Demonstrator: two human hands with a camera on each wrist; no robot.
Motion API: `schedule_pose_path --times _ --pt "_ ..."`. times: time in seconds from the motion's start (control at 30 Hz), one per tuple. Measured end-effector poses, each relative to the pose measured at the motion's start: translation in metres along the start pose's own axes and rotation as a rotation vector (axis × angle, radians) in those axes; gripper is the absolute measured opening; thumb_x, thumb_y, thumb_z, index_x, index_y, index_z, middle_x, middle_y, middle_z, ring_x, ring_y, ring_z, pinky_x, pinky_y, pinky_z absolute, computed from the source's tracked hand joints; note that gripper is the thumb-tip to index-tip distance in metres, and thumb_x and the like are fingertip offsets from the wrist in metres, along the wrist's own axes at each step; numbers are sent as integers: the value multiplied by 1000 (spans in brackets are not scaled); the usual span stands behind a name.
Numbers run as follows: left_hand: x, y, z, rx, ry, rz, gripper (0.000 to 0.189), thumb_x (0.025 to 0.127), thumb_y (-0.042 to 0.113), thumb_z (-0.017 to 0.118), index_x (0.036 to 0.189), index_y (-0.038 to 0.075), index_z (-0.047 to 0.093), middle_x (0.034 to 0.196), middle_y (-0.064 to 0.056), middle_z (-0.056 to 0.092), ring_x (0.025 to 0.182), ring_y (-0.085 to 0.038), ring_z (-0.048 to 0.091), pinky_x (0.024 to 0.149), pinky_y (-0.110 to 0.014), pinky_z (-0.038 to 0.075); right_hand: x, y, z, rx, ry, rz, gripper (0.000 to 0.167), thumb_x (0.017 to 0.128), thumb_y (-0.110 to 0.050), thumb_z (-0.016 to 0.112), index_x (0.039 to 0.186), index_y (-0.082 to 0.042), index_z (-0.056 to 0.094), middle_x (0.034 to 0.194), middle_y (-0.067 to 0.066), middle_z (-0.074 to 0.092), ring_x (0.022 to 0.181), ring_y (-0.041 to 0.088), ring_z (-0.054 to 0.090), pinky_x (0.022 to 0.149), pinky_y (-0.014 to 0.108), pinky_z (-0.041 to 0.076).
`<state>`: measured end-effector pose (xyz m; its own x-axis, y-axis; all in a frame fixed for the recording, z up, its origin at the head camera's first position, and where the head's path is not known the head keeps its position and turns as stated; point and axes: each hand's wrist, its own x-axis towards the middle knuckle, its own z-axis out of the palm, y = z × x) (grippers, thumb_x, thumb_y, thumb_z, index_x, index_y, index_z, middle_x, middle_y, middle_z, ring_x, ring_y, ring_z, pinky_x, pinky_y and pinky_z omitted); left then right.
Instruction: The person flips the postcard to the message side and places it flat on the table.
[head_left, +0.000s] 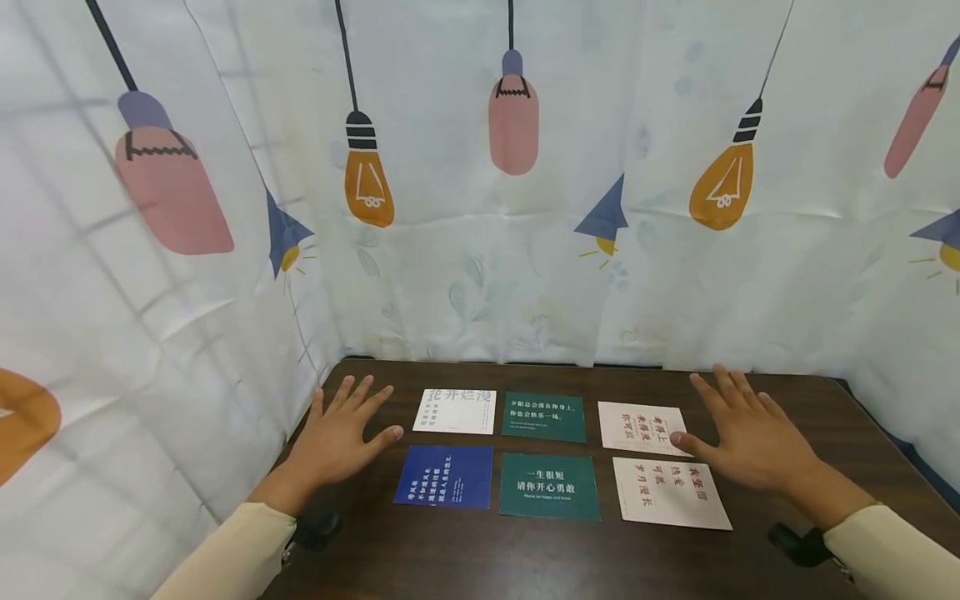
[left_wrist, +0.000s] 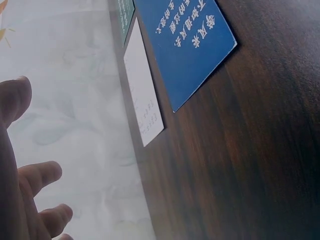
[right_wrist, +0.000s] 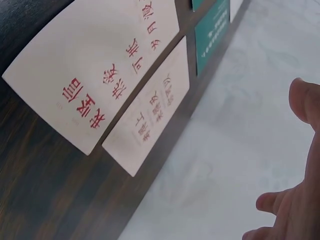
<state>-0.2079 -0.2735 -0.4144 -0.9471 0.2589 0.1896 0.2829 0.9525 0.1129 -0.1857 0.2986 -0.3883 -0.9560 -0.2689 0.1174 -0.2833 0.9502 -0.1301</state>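
Note:
Several printed cards lie in two rows on a dark wooden table (head_left: 435, 554). The back row has a white card (head_left: 455, 415), a green card (head_left: 543, 417) and a pale pink card (head_left: 637, 427) with red characters. In front of them are a blue card (head_left: 444, 477), another green card (head_left: 550, 492) and a second pink card (head_left: 667, 493). My left hand (head_left: 337, 437) is held with fingers spread, left of the white and blue cards. To the right, my right hand (head_left: 750, 433) also has its fingers spread; its thumb overlaps the back pink card in the head view. Neither hand holds anything.
A pale curtain (head_left: 450, 275) printed with hanging lamps and bulbs encloses the table at the back and sides. Dark wrist straps (head_left: 315, 529) sit by the cream sleeves (head_left: 236, 554) on both arms.

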Motion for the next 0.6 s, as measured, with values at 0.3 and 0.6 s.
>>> schedule_pose_path --times 0.3,0.6 --pt "-2 0 3 0 -2 2 80 98 70 47 157 17 43 164 -21 28 152 -47 13 111 -74 -2 1 -6 6 4 17 -16 101 95 -70 53 161 0 22 163 34 14 148 55 13 109 74 15" --pt "-3 2 7 -1 -9 -7 81 97 73 44 156 18 46 162 -21 33 151 -48 16 108 -79 3 5 -15 15 -7 25 -32 101 95 -71 54 160 1 26 163 31 19 147 54 18 111 72 16"
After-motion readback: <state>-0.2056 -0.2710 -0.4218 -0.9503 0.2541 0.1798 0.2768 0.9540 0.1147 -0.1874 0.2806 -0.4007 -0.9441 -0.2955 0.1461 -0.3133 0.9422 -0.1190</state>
